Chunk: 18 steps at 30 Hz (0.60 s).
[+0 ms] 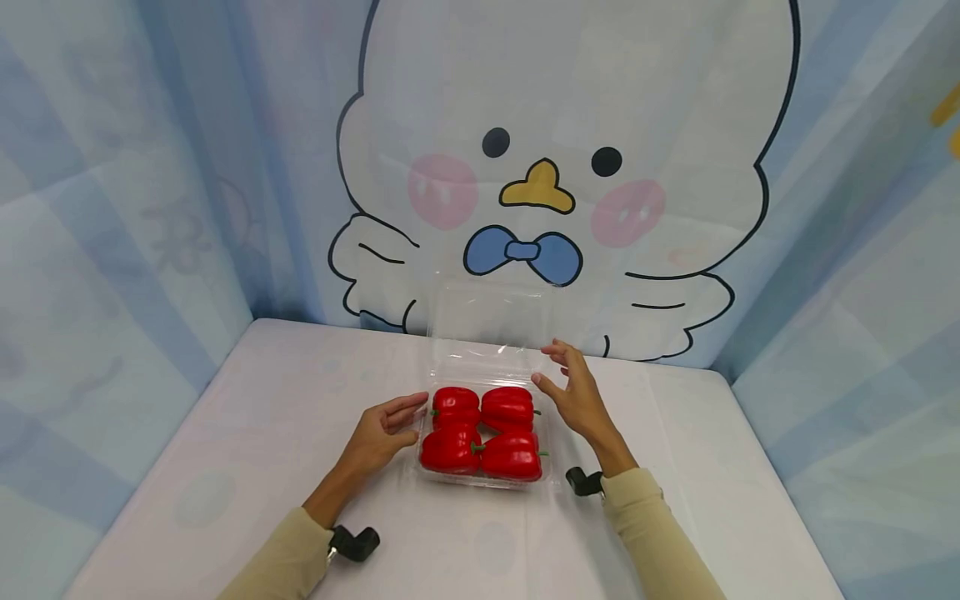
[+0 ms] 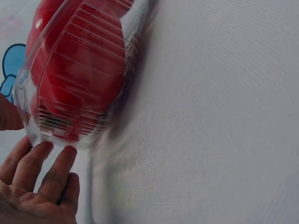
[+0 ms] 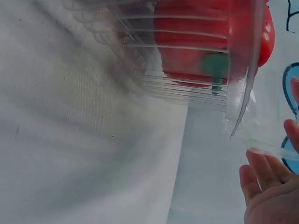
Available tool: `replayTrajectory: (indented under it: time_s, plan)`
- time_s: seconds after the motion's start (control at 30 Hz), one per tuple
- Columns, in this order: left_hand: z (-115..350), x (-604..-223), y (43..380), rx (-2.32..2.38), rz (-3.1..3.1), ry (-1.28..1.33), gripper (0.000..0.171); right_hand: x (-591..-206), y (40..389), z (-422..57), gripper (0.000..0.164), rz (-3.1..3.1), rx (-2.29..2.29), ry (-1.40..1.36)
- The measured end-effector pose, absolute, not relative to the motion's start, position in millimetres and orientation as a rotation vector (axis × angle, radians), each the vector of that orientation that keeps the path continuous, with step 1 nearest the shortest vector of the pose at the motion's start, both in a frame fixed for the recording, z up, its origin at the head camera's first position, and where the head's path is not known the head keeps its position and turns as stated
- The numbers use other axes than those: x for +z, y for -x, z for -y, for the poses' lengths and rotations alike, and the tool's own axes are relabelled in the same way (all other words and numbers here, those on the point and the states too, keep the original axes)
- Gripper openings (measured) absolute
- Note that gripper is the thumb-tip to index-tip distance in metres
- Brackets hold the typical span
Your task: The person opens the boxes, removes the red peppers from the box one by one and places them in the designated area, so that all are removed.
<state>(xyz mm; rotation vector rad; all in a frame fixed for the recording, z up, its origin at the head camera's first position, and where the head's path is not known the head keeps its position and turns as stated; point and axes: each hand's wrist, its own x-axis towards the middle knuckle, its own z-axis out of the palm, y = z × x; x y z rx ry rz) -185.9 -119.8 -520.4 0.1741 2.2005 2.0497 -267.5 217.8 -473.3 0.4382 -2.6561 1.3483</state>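
A clear plastic clamshell box (image 1: 480, 481) stands on the table with its hinged lid (image 1: 491, 321) raised at the back. Several red bell peppers (image 1: 512, 457) with green stems lie inside it. At the box's left side is my left hand (image 1: 382, 437); in the left wrist view its extended fingers (image 2: 58, 172) touch the ribbed wall and the thumb lies by the rim. My right hand (image 1: 577, 400) is beside the lid's lower right edge, fingers spread and lightly bent. In the right wrist view the fingertips (image 3: 256, 161) are at the lid's edge; whether they touch it is unclear.
The table (image 1: 225, 467) has a pale cloth and is enclosed by light blue curtains (image 1: 97, 208) on the sides. Behind it hangs a backdrop with a large cartoon bird (image 1: 562, 100). Black wrist camera mounts (image 1: 356, 543) stick out at both sleeves.
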Motion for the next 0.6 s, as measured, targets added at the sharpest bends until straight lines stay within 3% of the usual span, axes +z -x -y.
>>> replayTrajectory:
  time_s: [0.6]
  plan:
    - [115,-521,184,2.041,-2.2,-0.176,0.065,-470,254,-221,0.058,2.777,1.286,-0.311]
